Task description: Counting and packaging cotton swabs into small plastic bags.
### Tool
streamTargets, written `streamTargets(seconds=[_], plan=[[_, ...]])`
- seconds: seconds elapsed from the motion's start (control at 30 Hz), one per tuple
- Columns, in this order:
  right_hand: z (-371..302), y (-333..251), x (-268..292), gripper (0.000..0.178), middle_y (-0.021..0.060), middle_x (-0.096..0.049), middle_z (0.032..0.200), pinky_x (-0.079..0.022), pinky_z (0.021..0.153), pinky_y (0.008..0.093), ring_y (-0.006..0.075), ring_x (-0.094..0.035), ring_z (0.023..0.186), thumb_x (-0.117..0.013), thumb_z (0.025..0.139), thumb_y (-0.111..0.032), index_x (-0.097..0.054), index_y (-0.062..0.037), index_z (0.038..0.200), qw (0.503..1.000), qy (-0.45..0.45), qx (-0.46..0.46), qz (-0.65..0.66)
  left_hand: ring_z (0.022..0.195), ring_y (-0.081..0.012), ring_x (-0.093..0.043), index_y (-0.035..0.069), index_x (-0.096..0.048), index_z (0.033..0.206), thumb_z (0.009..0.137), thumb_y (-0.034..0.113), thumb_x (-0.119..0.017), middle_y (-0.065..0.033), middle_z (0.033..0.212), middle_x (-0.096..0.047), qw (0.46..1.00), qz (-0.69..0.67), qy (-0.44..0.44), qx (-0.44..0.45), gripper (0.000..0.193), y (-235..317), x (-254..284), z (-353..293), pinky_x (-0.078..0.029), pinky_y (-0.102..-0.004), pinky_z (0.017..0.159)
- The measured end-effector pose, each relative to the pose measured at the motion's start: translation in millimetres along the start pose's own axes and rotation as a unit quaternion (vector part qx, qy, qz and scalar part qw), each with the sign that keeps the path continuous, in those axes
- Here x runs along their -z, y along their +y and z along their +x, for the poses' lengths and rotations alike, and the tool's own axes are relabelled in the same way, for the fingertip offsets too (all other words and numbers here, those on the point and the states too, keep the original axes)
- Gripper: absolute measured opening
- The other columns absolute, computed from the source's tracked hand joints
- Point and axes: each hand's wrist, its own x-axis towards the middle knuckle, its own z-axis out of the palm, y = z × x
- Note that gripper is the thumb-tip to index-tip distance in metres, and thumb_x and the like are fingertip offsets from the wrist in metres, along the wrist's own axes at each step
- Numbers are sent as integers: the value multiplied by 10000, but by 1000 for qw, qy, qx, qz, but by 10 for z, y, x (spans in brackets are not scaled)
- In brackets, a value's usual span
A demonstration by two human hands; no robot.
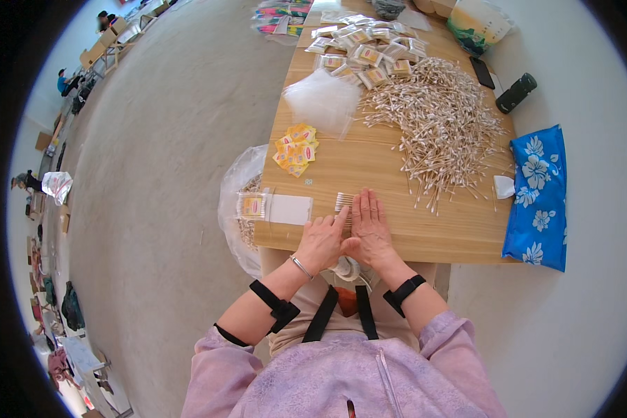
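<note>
Near the table's front edge, a small row of cotton swabs (343, 202) lies between my two hands, its lower part hidden by them. My left hand (320, 241) touches the row's left side, with its index finger stretched along it and the other fingers partly bent. My right hand (371, 226) rests with its fingers straight and side by side along the row's right side. The thumbs come close together below the swabs. Left of my left hand is a white card (290, 209), and beside it a clear pack of swabs with a yellow label (251, 206) at the table's left edge.
A large heap of loose swabs (446, 125) covers the right of the table (359, 157). Yellow labels (296, 150), clear bags (322, 101) and filled packs (369, 52) lie farther off. A blue flowered pouch (536, 198), black bottle (516, 93) and phone (482, 72) line the right side.
</note>
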Motion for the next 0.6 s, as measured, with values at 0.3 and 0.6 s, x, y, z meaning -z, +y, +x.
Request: streamTargets(seconds=[0.3,0.6], plan=[[-11,-1,54,894,300,-134,1500,-51,1166,465,399,-83,1425,-528,749,-382,-197,116,1414,997,2,1,72,912,-331,-594,78,-307,1431,856,540,-545,-178,976,-619,999,-18,-29,26,775,5,40,55,-426,-433,789],[-4,-23,95,868,303,-143,1496,-52,1165,470,401,-91,1423,-509,765,-369,-196,118,1412,996,-4,0,91,835,-385,-614,17,-273,1418,863,557,-528,-221,873,-638,999,-21,-31,1,814,-45,50,78,-463,-453,742]])
